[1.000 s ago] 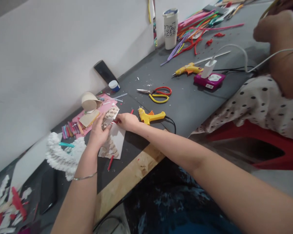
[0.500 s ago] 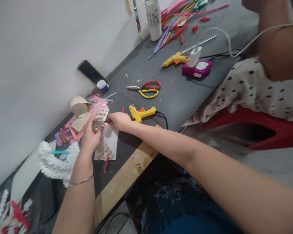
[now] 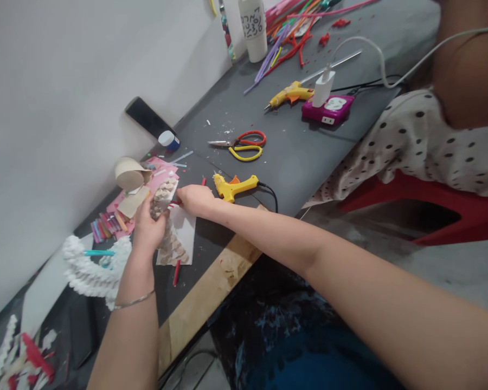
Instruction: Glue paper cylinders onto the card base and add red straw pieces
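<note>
nearest, a pale wooden strip (image 3: 211, 287) edges the grey tabletop (image 3: 284, 162), and a white card (image 3: 186, 234) lies just past it, a red stick (image 3: 176, 273) poking from its near end. over the card the left hand (image 3: 149, 227) grips a pebbled piece (image 3: 165, 190) between thumb and fingers; the right hand (image 3: 196, 200) has its fingers bunched at the piece's right edge, though i cannot tell what they pinch. the step in hand looks like close work on that edge; the next move calls for a steady left hold and light right fingertips. beyond sit a yellow glue gun (image 3: 238, 188), open scissors (image 3: 244, 145) and a small jar (image 3: 169, 141), then a purple power block (image 3: 327, 111) beside another person's spotted clothing (image 3: 415, 146), and farthest, a lettered cup (image 3: 254, 32) by the white wall (image 3: 65, 108).
</note>
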Motion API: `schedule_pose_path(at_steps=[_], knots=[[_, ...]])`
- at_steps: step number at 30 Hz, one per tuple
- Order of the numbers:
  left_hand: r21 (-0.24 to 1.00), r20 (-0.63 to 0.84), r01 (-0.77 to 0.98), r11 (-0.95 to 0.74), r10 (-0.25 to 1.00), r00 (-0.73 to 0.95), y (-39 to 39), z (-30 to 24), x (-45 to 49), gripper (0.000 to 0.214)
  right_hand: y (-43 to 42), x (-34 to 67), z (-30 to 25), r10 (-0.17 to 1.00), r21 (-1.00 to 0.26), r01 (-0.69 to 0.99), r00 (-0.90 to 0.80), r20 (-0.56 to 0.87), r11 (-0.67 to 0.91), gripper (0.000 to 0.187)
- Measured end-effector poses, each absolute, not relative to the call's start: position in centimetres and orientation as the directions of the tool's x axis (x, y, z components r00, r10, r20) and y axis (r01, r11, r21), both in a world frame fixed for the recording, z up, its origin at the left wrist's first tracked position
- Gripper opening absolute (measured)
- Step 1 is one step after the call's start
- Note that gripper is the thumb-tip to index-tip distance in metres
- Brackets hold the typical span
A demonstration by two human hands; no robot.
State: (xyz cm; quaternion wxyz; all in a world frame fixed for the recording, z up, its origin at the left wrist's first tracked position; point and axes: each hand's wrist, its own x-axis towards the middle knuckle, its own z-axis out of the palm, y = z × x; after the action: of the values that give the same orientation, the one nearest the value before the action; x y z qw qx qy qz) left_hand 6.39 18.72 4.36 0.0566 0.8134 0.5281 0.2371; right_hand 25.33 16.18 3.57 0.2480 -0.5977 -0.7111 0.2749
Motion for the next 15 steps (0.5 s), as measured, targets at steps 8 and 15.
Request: schedule_pose_path(at_steps=[8, 15], knots=[[0.361, 0.333, 0.811, -0.461, 0.875, 0.350, 18.61, 4.34, 6.61, 0.057, 16.25, 25.18, 3.50, 0.987, -0.686, 0.716, -0.157, 0.025, 0.131, 0.024], [0.356, 0.320, 0.819, -0.450, 0.882, 0.345, 18.60, 4.54, 6.74, 0.056, 16.30, 25.12, 3.20, 0.985, -0.684, 0.713, -0.168, 0.050, 0.156, 0.025]])
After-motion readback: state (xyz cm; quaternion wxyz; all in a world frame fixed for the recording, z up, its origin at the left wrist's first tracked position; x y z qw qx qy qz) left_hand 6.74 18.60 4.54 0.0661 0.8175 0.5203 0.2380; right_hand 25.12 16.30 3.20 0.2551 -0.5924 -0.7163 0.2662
